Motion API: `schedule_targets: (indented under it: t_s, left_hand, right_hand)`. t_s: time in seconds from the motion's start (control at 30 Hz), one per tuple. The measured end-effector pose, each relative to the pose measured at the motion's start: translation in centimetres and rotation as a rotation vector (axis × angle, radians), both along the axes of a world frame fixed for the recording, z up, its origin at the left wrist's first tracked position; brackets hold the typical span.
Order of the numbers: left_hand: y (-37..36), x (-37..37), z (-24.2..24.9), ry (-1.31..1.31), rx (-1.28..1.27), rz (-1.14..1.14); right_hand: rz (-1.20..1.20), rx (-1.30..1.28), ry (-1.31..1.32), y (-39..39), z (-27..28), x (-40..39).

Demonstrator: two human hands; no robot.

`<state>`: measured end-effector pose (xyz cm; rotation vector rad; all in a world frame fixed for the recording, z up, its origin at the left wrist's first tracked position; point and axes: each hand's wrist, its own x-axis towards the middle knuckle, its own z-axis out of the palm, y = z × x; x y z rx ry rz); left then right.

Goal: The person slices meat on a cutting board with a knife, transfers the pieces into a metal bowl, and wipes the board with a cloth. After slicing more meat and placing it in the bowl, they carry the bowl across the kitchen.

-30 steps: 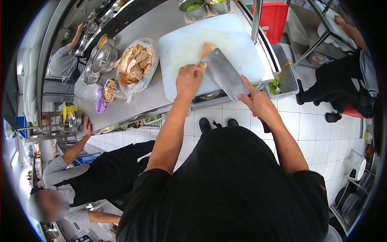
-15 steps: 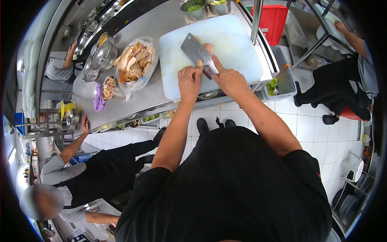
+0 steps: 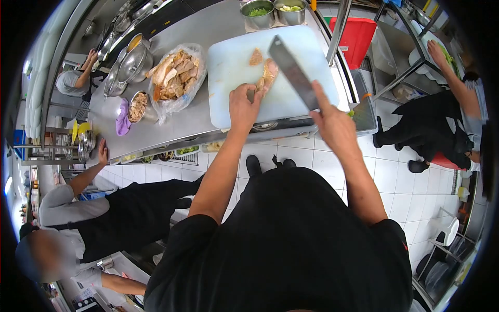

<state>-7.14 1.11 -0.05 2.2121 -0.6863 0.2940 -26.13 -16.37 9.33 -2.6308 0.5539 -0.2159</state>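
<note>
On the white cutting board [image 3: 223, 62], a strip of cooked chicken [image 3: 268, 75] lies slanting away from me. My left hand [image 3: 244, 108] grips its near end, fingers curled around it. A smaller chicken piece [image 3: 255, 57] rests just beyond, to the left of the strip. My right hand [image 3: 333, 125] is wrapped round the handle of a cleaver [image 3: 292, 70]. The broad blade is held right of the strip, apart from it, with its tip pointing to the far left. The handle is mostly hidden in my fist.
Left of the board are a plastic bag of chicken pieces [image 3: 176, 73], a bowl of shredded meat [image 3: 138, 106] and a purple cloth [image 3: 123, 118]. Metal pots of chopped greens [image 3: 258, 12] and pale pieces [image 3: 289, 8] stand behind. A metal post [image 3: 340, 31] rises at right. Co-workers stand on both sides.
The cleaver has moved right, off the chicken, with my right hand. My left hand stays at the board's near edge, now on the strip's near end. The chicken strip shows more fully.
</note>
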Motion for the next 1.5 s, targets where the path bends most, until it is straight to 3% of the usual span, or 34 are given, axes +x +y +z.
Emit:
schedule_targets:
  t_s: [0.1,0.2,0.3,0.4,0.5,0.6,0.73,0.8,0.83,0.93,1.07,1.23,1.37,1.5]
  left_hand:
    - [-0.5,0.3,0.8,-0.045,0.143,-0.051]
    - [-0.7,2.3,1.9,0.243,0.159,-0.100]
    - [-0.1,5.2,1.3,0.469,-0.117,-0.084]
    - [1.2,5.7,2.9,0.442,0.002,-0.120]
    - [3.6,5.8,2.9,0.221,0.184,-0.296]
    - [6.0,5.3,2.0,-0.271,0.263,-0.571]
    - [7.9,3.7,2.4,0.246,-0.054,-0.240]
    - [7.9,2.7,2.6,0.306,0.019,-0.148]
    - [7.8,2.5,2.6,0.332,0.054,-0.102]
    - [6.5,1.9,1.7,-0.074,0.144,-0.193]
    - [4.0,2.2,0.5,-0.088,0.129,-0.251]
    - [1.8,3.6,1.5,-0.005,0.180,-0.397]
    - [1.5,3.9,1.7,0.001,0.189,-0.411]
    - [1.4,4.4,1.6,-0.033,0.215,-0.461]
  right_hand:
    - [-0.077,-0.063,0.048,-2.8,-1.1,-0.5]
    - [-0.133,0.031,0.091,-3.7,-2.9,-1.0]
    - [-0.152,0.048,0.042,-3.8,-3.9,-1.3]
    - [-0.133,0.091,-0.013,-3.7,-3.5,-1.6]
    - [-0.100,0.276,-0.049,-4.2,-3.3,-2.0]
    - [-0.123,0.328,0.057,-3.9,-1.4,-1.4]
    - [0.062,0.400,0.038,-0.9,0.1,0.3]
    - [0.155,0.417,0.026,0.3,-0.9,1.9]
    - [0.162,0.422,0.141,0.9,-0.2,2.9]
    - [0.157,0.447,0.181,0.2,-1.5,4.8]
    - [0.137,0.182,0.227,-1.0,0.3,6.5]
    - [0.250,-0.034,0.082,-0.2,0.5,9.1]
    - [0.326,-0.134,0.159,0.7,-0.2,11.8]
    - [0.364,-0.159,0.353,1.1,2.0,9.5]
